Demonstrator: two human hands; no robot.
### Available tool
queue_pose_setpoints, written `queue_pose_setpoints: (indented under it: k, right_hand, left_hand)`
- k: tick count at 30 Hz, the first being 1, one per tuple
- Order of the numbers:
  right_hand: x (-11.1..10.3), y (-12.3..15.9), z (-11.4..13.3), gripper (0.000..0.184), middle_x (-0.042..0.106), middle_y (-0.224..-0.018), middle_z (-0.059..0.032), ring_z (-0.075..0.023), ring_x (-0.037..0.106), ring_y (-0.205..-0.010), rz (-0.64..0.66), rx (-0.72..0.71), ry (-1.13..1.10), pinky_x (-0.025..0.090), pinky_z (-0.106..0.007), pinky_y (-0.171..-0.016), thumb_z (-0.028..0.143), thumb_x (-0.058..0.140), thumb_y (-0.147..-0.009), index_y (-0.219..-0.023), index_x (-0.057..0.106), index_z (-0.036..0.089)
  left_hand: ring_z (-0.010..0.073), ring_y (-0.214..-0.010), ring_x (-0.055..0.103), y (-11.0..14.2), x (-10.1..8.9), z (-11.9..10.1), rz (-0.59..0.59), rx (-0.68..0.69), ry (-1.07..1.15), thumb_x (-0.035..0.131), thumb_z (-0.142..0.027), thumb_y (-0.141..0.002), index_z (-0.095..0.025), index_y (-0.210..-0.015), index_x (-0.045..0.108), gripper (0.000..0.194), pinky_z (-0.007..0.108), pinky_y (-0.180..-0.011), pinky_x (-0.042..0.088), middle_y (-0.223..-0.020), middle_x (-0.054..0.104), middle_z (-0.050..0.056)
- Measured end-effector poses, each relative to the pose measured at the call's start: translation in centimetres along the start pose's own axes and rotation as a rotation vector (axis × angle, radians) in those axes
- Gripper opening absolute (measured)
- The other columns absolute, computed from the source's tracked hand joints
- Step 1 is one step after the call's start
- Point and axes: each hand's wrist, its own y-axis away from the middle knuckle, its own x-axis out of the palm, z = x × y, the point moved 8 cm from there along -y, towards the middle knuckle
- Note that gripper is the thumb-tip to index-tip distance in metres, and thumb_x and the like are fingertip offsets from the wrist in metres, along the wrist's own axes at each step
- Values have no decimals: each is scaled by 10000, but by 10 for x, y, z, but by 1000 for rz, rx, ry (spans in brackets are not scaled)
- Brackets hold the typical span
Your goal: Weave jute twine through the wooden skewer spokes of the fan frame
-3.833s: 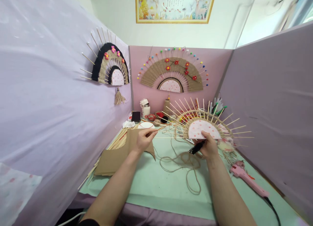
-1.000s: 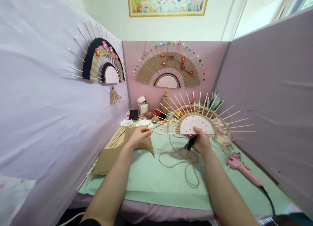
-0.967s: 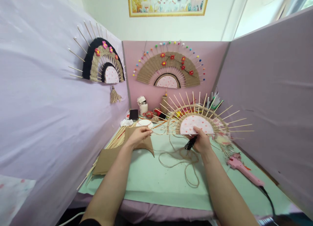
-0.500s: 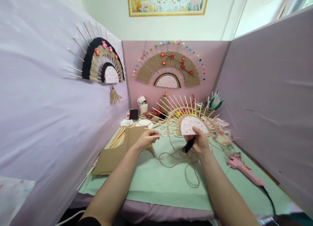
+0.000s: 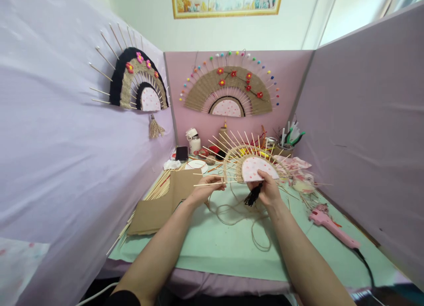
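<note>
A half-round fan (image 5: 256, 168) of thin sticks has a pink-dotted white centre and woven twine bands. My right hand (image 5: 267, 190) grips its flat lower edge, thumb on the dotted face. Beneath that hand hangs a black tassel (image 5: 253, 194). My left hand (image 5: 209, 187) is at the fan's left end, fingers pinched by the outer twine band, with the lowest sticks passing across the fingers. The twine at the fingertips is barely visible. Loose twine (image 5: 228, 221) lies in loops on the table below.
Cardboard pieces (image 5: 150, 214) and a bundle of sticks (image 5: 160, 187) lie at the left. A pink glue gun (image 5: 334, 228) with its cord rests at the right. Behind stand a white bottle (image 5: 194, 142) and a twine cone (image 5: 224, 137). Two finished fans hang on the partitions.
My left hand has come in from the left to the fan's edge, after holding twine stretched out from it. The fan has turned, its right side swinging away, and shifted slightly left.
</note>
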Motion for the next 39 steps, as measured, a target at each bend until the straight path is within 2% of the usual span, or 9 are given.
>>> queue_pose_setpoints:
  k: [4,8,13,17,20,24,29,35,39]
  right_hand:
    - [-3,-1,4,207,713,-743,26,-143,670,-631,-32,-12,-20,586,-294,-596,106,616,-678,-857,586,206]
    - [-6,-3,6,231,710,-753,33,-139,672,-661,-20,-20,-15,586,-299,-627,117,628,-675,-882,585,210]
    - [-5,-2,8,210,710,-753,34,-142,669,-646,-34,-28,-23,587,-302,-604,106,612,-682,-865,587,206]
    - [-5,-1,7,195,710,-740,28,-146,670,-650,-49,-26,-26,587,-318,-622,99,603,-688,-856,591,196]
    - [-6,-2,7,198,713,-757,18,-143,671,-656,-50,-32,-20,586,-316,-636,95,592,-700,-870,594,195]
    - [-4,-1,8,219,716,-779,7,-147,677,-686,-37,-27,-38,586,-306,-629,91,573,-716,-905,592,200]
    - [-1,1,9,258,717,-783,15,-145,681,-700,-23,-25,-82,587,-288,-640,73,563,-716,-931,586,213]
    - [3,2,3,254,718,-790,4,-163,683,-695,28,32,-50,588,-310,-613,85,567,-720,-940,581,210]
    - [4,2,2,264,720,-810,-8,-162,683,-711,43,31,-29,586,-307,-623,84,564,-718,-950,582,208]
  left_hand:
    - [169,-810,627,2,-2,-7,1,74,52,683,-342,-681,-151,-1021,604,398,358,-834,464,-927,648,81]
    - [184,-881,612,8,-5,-19,0,125,43,706,-328,-657,-157,-987,619,382,329,-806,457,-1052,620,105]
    - [115,-691,560,8,-10,-15,2,100,69,725,-312,-625,-149,-960,611,390,246,-626,417,-845,635,67]
    - [61,-581,465,8,-9,-9,31,75,120,734,-310,-610,-154,-977,594,422,222,-550,347,-857,621,57]
    - [33,-530,387,9,-5,-7,96,37,221,730,-302,-630,-164,-1012,588,430,204,-518,281,-762,572,11]
    - [31,-518,333,10,-5,-4,147,-44,378,762,-242,-597,-168,-960,606,402,191,-507,233,-611,440,-47]
    - [40,-516,322,8,-8,-4,136,-71,477,735,-208,-613,-149,-831,628,250,187,-495,230,-570,356,-53]
    - [23,-421,190,6,1,6,187,-91,313,695,-237,-659,-114,-649,618,145,195,-442,146,-449,235,-89]
    - [53,-500,370,5,1,2,127,-20,105,693,-336,-652,-123,-611,630,227,195,-470,262,-536,453,-15]
